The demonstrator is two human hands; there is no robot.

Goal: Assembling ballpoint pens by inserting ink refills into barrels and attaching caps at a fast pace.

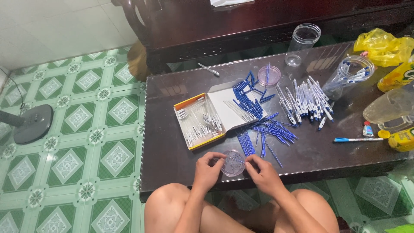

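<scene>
both hands work at the near edge of the dark worktop (pixel 172 142). the left hand (pixel 208 170) and the right hand (pixel 264 172) pinch a small clear round lid (pixel 233 162) between them, fingers curled on its rim from either side; each grip is nearly closed on it, and whether tiny parts lie inside the lid i cannot tell.

risk, as i judge it: the lid sits right at the worktop's edge, above the bare knees, so a slip of either grip could tip it onto the tiled floor (pixel 86 142). a forearm swung forward could also brush the loose blue refills (pixel 267 131) just beyond the hands and scatter them.

counted: one open cardboard box (pixel 202 121) of clear pen barrels; a second small round lid (pixel 268 75) farther back with a few blue pieces across it; two clear plastic jars, one empty (pixel 303 43), one lying on its side with pens in it (pixel 347 75); one pile of assembled white-and-blue pens (pixel 306 101), too many to count; one single blue pen (pixel 358 139) alone at the right; one lone pen (pixel 209 69) near the far edge; one yellow plastic bag (pixel 381 45). the blue refills and caps number in the dozens.
</scene>
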